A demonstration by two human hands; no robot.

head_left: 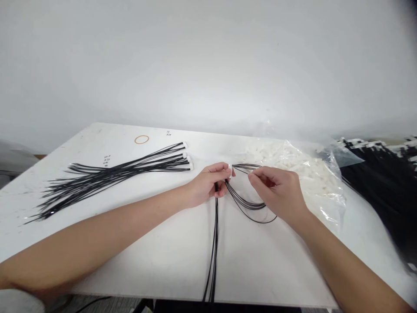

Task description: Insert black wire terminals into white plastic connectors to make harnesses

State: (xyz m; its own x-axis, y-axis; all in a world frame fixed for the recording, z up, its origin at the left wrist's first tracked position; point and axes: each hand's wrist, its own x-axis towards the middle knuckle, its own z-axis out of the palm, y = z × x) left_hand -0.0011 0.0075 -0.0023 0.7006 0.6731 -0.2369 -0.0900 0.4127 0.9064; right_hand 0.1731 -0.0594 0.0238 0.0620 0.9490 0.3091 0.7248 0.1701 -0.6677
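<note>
White connector (230, 171) is sitting left of the clear bag (338, 201), fingers of my left hand (208, 184) pinching it; my right hand (282, 191) is grasping black wires (244, 166). Slack loops could be snagging, tugging the connector askew.

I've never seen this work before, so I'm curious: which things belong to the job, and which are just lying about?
Likely part of the job:
White connector, in the left hand
Black wires, running to the right hand
Wire bundle with white ends
Bag of white pieces
Wire heap, far right

Probably just lying about:
Orange ring, untouched
</note>
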